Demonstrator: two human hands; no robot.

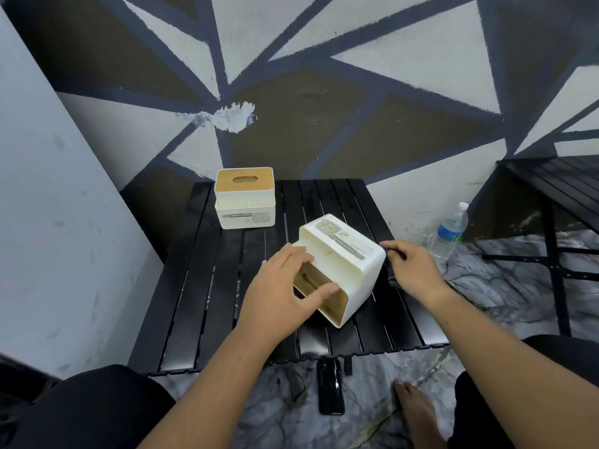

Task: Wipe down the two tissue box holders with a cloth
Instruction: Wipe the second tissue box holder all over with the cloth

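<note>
Two white tissue box holders with wooden lids are on a black slatted table [201, 286]. One holder [245, 202] stands upright at the back left. The other holder [350, 264] lies tipped on its side near the middle, its wooden lid facing me. My left hand [282, 286] grips this tipped holder, fingers over its upper edge and thumb on the lid. My right hand [415, 270] is against the holder's right side and holds a dark cloth [393, 278], which is mostly hidden and hard to tell from the black table.
A plastic water bottle [449, 233] stands on the floor to the right of the table. A black phone [330, 387] lies on the marble floor under the table's front edge. A second black table [551, 179] is at far right. The painted wall is close behind.
</note>
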